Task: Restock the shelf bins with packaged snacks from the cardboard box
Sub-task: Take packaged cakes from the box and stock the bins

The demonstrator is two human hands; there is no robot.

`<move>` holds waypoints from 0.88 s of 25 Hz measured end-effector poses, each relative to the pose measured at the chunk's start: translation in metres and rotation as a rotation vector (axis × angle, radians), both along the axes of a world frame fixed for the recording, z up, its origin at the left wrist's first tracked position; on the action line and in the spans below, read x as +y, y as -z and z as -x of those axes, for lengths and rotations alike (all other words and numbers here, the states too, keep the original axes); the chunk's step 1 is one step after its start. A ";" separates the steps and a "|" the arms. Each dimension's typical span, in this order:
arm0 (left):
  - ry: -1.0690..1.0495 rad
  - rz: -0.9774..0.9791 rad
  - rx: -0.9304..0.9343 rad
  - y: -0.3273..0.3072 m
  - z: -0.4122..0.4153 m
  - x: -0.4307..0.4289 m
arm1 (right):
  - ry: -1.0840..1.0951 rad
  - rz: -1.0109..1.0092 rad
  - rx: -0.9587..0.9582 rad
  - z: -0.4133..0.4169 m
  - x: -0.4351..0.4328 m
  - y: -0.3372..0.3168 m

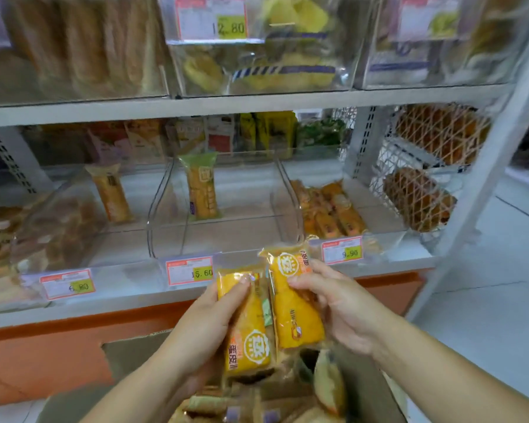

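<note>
Site: white metal shelf (257,105) in a shop, with a pale tiled floor (486,315) and an orange base panel (43,355) under the lowest board. A white mesh side panel (425,166) closes the shelf's right end.

Task items: we hold two yellow snack packs side by side, touching, in front of the lower board's front edge and above the cardboard box (129,352). The left hand (208,319) curls round the left-hand pack (248,331), thumb on its upper end. The right hand (342,306) grips the right-hand pack (293,309), thumb across its face. Both wrappers are clear plastic with yellow print and a round white emblem; the left one's emblem is at the bottom, the right one's at the top. The box sits at the bottom edge of the view with more wrapped snacks inside.

Surroundings: the clear middle bin (232,236) holds one green-topped pack (202,187) leaning on its back wall. The left bin (74,227) holds an upright orange pack (112,196). The right bin (388,236) holds a heap of orange packs. The price tag (190,271) reading 15.60 sits on the board's front edge, just left of our packs. The upper bins (257,56) are blurred.
</note>
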State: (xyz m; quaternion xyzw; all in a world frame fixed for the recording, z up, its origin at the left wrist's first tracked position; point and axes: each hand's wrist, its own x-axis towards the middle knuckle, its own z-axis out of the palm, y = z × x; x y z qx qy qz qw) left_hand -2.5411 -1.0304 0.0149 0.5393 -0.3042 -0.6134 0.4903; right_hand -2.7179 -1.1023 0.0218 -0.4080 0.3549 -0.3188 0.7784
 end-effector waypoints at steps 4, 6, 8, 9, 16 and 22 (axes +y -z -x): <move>-0.050 0.095 -0.109 -0.033 0.014 -0.046 | 0.302 0.161 0.078 0.026 -0.056 -0.048; -0.102 0.144 -0.117 -0.045 0.014 -0.069 | 0.446 0.247 0.187 0.039 -0.086 -0.066; -0.132 0.192 -0.120 -0.052 0.012 -0.093 | 0.532 0.268 0.176 0.045 -0.114 -0.074; -0.146 0.205 -0.133 -0.055 0.012 -0.104 | 0.568 0.260 0.128 0.045 -0.127 -0.074; -0.323 0.241 -0.115 -0.044 0.007 -0.163 | 0.940 -0.051 -0.080 -0.005 -0.207 -0.024; -0.355 0.219 -0.057 -0.020 0.002 -0.174 | 0.414 -0.011 0.517 0.001 -0.240 0.007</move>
